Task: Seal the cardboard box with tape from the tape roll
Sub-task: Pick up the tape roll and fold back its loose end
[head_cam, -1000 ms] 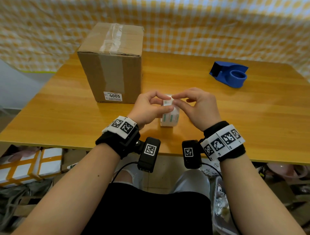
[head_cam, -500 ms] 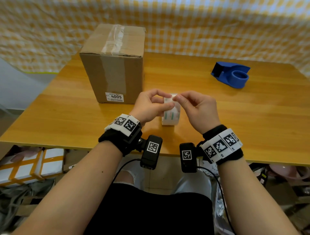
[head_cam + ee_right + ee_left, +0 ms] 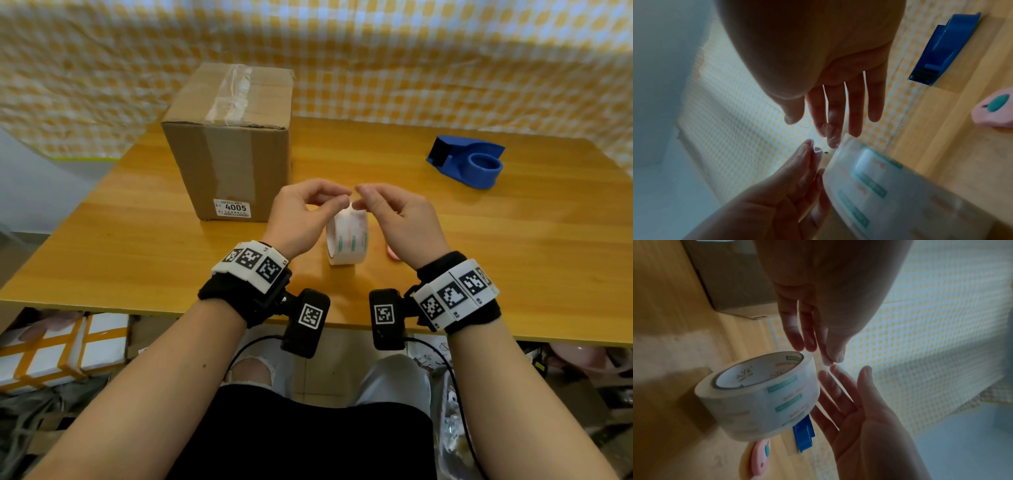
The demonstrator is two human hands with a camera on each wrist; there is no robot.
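Note:
The cardboard box [image 3: 233, 154] stands at the back left of the table, with old clear tape across its top. The clear tape roll [image 3: 347, 240] stands on its edge on the table in front of me. Both hands hover just over it. My left hand [image 3: 340, 202] pinches the small lifted tape end [image 3: 349, 209] between thumb and forefinger. My right hand [image 3: 359, 199] has nearly straight fingers, and their tips touch the peeled film [image 3: 835, 138]. In the left wrist view the roll [image 3: 756, 394] sits below the meeting fingertips.
A blue tape dispenser [image 3: 469, 164] sits at the back right of the wooden table [image 3: 137, 257]. A small pink cutter [image 3: 392, 253] lies just right of the roll, partly under my right wrist. A checked cloth hangs behind. Boxes and clutter lie under the table.
Both hands have lifted off the roll. The left fingers no longer wrap its side, and the fingertips now meet above it with the tape end raised.

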